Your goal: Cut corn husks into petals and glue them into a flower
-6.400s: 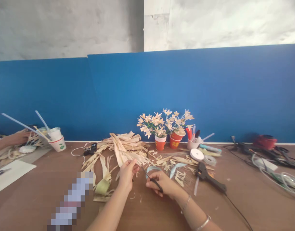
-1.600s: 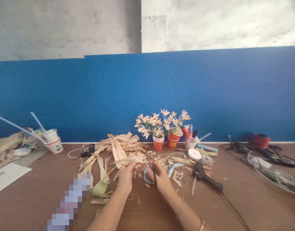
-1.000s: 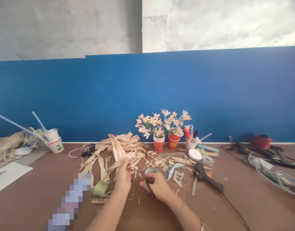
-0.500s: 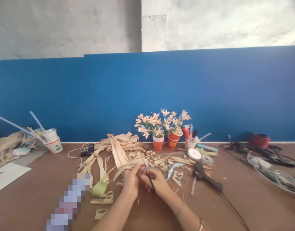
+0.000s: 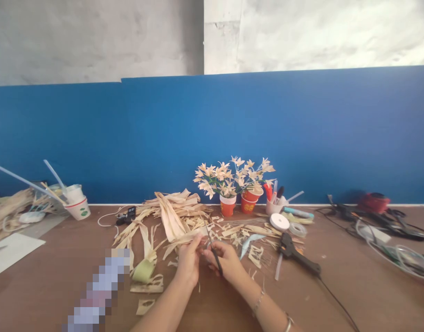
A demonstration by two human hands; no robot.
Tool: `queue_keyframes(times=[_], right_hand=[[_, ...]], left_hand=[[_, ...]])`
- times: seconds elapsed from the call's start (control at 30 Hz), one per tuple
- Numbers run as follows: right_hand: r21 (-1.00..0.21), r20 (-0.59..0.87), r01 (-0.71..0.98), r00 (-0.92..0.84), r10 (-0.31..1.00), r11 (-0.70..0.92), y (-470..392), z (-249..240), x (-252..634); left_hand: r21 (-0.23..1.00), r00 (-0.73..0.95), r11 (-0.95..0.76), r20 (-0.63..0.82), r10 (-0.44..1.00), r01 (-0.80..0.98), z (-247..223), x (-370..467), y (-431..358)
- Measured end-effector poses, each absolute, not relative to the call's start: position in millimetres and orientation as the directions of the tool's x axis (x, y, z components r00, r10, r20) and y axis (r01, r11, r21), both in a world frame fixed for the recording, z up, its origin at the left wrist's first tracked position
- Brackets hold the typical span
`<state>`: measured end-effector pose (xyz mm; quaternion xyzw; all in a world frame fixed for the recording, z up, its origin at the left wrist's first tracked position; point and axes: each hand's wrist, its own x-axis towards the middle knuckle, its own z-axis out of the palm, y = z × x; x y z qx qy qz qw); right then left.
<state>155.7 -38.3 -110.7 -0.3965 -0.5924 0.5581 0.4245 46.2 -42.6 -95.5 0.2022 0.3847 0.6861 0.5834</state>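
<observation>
Soft, diffuse light falls across your tabletop (image 5: 336, 304) as the wall (image 5: 319, 32) before you pales to near-white at upper right, a dim vertical shadow left of its corner. Fine detail smears around your left hand (image 5: 189, 263) and right hand (image 5: 227, 260); outer edges look stretched, and coarse pixel blocks (image 5: 97, 295) mask the lower left.

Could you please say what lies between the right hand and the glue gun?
The head view shows a blue strip, a pale cut scrap and thin strands there.
</observation>
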Motion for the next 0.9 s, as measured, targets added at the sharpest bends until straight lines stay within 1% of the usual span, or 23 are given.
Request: queue_keyframes(times=[0.13,0.2,0.27,0.33,0.4,0.47,0.5,0.57,0.63,0.8,0.9], right_hand=[[-0.999,0.021,0.028,-0.310,0.950,0.031,-40,-105,156],[-0.999,-0.010,0.053,-0.290,0.957,0.006,-40,-102,156],[-0.999,-0.007,0.041,-0.258,0.966,0.004,-39,-102,158],[-0.998,0.056,-0.027,-0.200,0.978,0.052,-36,-106,160],[-0.984,0.152,-0.115,-0.128,0.980,0.137,-32,-111,161],[-0.964,0.214,-0.179,-0.077,0.974,0.197,-28,-117,162],[-0.959,0.222,-0.198,-0.073,0.972,0.204,-27,-119,162],[-0.958,0.208,-0.223,-0.097,0.973,0.183,-25,-122,161],[-0.959,0.171,-0.249,-0.127,0.977,0.136,-24,-121,161],[-0.938,0.040,-0.347,-0.152,0.988,-0.016,-26,-112,163],[-0.945,0.005,-0.326,-0.139,0.990,-0.041,-28,-106,165]], left_hand=[[0.752,-0.280,-0.063,-0.165,0.945,-0.656,-97,44,-39],[0.761,-0.293,-0.070,-0.162,0.942,-0.645,-99,41,-37],[0.785,-0.299,-0.069,-0.151,0.942,-0.616,-98,39,-37],[0.835,-0.297,-0.060,-0.127,0.946,-0.546,-96,37,-38],[0.898,-0.276,-0.036,-0.097,0.956,-0.439,-92,36,-40],[0.941,-0.213,-0.009,-0.067,0.975,-0.340,-87,36,-42],[0.952,-0.169,0.001,-0.055,0.984,-0.306,-85,37,-43],[0.963,-0.086,0.014,-0.038,0.996,-0.268,-84,38,-43],[0.968,-0.037,0.021,-0.031,0.999,-0.249,-86,37,-42],[0.971,-0.028,0.020,-0.028,0.999,-0.239,-93,34,-39],[0.969,0.007,0.050,-0.050,0.999,-0.241,-93,34,-39]])
